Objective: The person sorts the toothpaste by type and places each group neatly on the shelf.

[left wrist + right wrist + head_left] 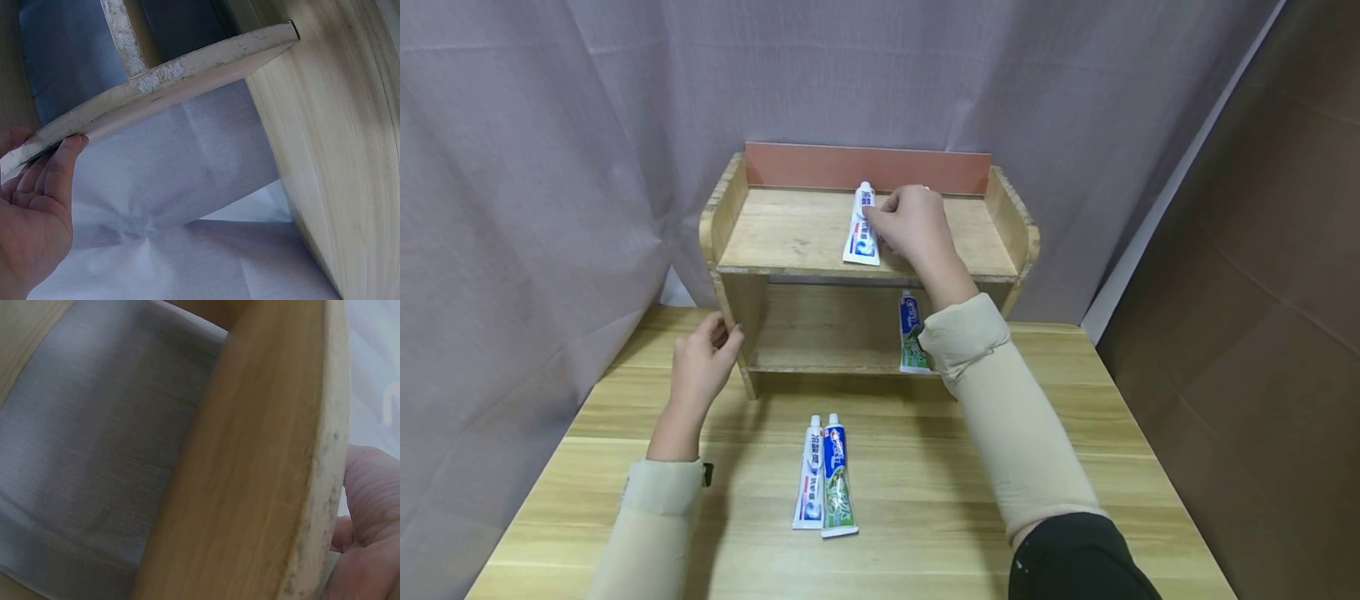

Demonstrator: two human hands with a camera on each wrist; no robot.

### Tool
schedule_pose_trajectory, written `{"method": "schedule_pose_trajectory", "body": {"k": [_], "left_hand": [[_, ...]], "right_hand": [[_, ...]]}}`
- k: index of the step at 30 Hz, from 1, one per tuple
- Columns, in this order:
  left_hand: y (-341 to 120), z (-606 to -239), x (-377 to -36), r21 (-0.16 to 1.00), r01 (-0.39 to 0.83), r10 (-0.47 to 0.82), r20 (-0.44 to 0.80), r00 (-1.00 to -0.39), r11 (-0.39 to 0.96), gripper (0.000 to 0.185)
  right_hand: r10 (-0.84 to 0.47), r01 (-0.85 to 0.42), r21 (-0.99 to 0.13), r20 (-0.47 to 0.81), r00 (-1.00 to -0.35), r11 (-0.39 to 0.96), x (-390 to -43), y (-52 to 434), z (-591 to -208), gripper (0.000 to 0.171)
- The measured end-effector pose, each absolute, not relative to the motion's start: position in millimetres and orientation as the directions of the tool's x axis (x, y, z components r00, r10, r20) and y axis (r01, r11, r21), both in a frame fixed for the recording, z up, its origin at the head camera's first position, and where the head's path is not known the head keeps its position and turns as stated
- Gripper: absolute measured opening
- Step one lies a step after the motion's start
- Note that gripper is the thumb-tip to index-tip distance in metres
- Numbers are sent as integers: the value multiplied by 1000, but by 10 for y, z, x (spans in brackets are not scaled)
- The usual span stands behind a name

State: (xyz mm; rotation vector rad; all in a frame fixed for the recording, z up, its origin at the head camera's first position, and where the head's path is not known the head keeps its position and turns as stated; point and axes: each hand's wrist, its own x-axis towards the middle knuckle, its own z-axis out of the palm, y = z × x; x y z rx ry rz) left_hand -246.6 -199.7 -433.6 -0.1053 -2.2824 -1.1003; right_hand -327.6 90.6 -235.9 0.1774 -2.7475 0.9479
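My right hand (913, 221) is over the upper board of a small wooden shelf (790, 237). Its thumb and curled fingers pinch the right edge of a white and blue toothpaste tube (859, 242), which lies cap toward the back. A small white bit shows behind the knuckles, mostly hidden. My left hand (703, 358) grips the front edge of the shelf's left side board (181, 75), thumb on one face and fingers on the other. On the lower board a blue and green toothpaste tube (913, 333) stands out beside my right sleeve, which partly covers it.
Two more tubes lie side by side on the wooden table (752, 517) before the shelf: a white one (809, 483) and a blue and green one (837, 479). A reddish back strip (865, 167) tops the shelf. Grey cloth (587, 167) hangs behind; brown cloth (1240, 250) is at right.
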Motion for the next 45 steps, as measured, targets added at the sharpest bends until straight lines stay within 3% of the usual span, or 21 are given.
{"method": "schedule_pose_trajectory", "body": {"k": [23, 29, 45], "left_hand": [[-1991, -4318, -2456, 693, 306, -173, 530, -830, 653, 22], [-1991, -4313, -2452, 693, 295, -175, 521, -835, 658, 24], [-1988, -4310, -2461, 688, 310, -173, 537, -826, 656, 21]], "right_hand": [[-17, -176, -664, 239, -971, 727, -3138, 934, -2383, 32], [-41, -236, -654, 299, -954, 719, -3074, 957, -2386, 34], [-57, -390, -742, 432, -900, 546, -2714, 1019, -2488, 28]]}}
